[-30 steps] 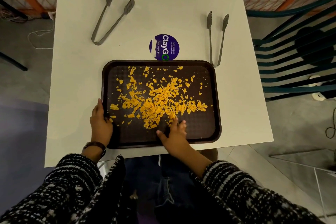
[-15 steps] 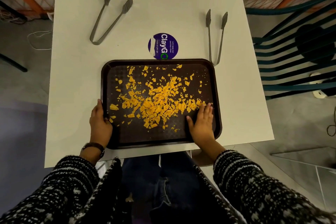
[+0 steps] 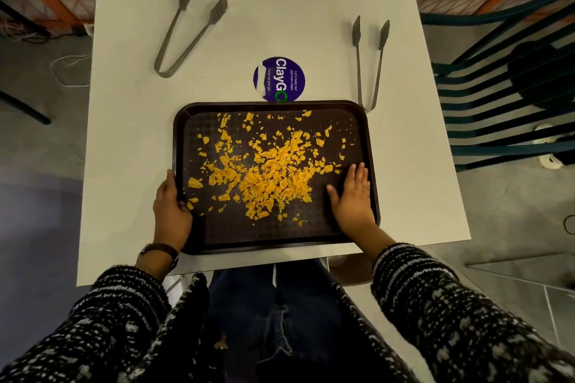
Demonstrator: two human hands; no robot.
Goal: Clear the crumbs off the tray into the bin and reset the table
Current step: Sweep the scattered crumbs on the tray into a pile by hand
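Note:
A dark brown tray [image 3: 357, 115] lies on the white table [image 3: 130, 140] near its front edge. Yellow-orange crumbs [image 3: 267, 171] are scattered over it, thickest in the middle. My left hand [image 3: 170, 208] grips the tray's left rim, thumb over the edge. My right hand [image 3: 351, 199] lies flat on the tray's right side, fingers together and stretched out, touching the crumbs at its fingertips. No bin is in view.
Two metal tongs lie on the table beyond the tray: one pair [image 3: 189, 31] at the back left, another [image 3: 368, 62] at the back right, its bend beside the tray's corner. A round purple sticker [image 3: 280, 79] sits behind the tray. A dark green slatted chair [image 3: 510, 96] stands to the right.
My right hand has slid from the tray's front middle to its right side, palm down. Left hand and tray stay where they were.

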